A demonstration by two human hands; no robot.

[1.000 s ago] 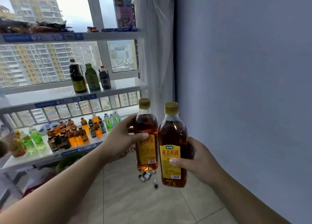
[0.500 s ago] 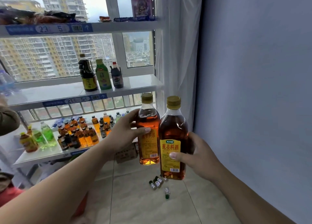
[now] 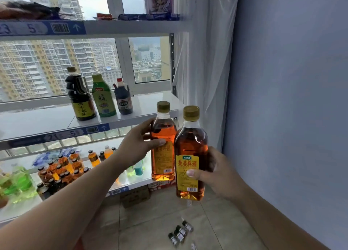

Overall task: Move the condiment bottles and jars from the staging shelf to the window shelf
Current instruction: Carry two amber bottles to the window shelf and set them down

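Note:
I hold two upright amber cooking-wine bottles with gold caps and yellow labels. My left hand (image 3: 140, 146) grips the farther bottle (image 3: 163, 131) at its shoulder, just in front of the right end of the window shelf (image 3: 146, 106). My right hand (image 3: 216, 172) grips the nearer bottle (image 3: 190, 146) around its lower body. On the window shelf stand a dark soy-sauce jug (image 3: 80, 97), a green bottle (image 3: 102, 97) and a small dark bottle with a red-and-white cap (image 3: 122, 99), side by side.
The lower shelf (image 3: 130, 182) holds several small orange, dark and green drink bottles. Small vials (image 3: 179, 232) lie on the tiled floor, and a cardboard box (image 3: 134, 198) sits under the shelf. A curtain (image 3: 205, 61) and blue wall (image 3: 291, 99) close the right side.
The view has moved closer to the window shelf. Both hands have carried the bottles up and forward, and the left bottle now reaches the shelf's right end.

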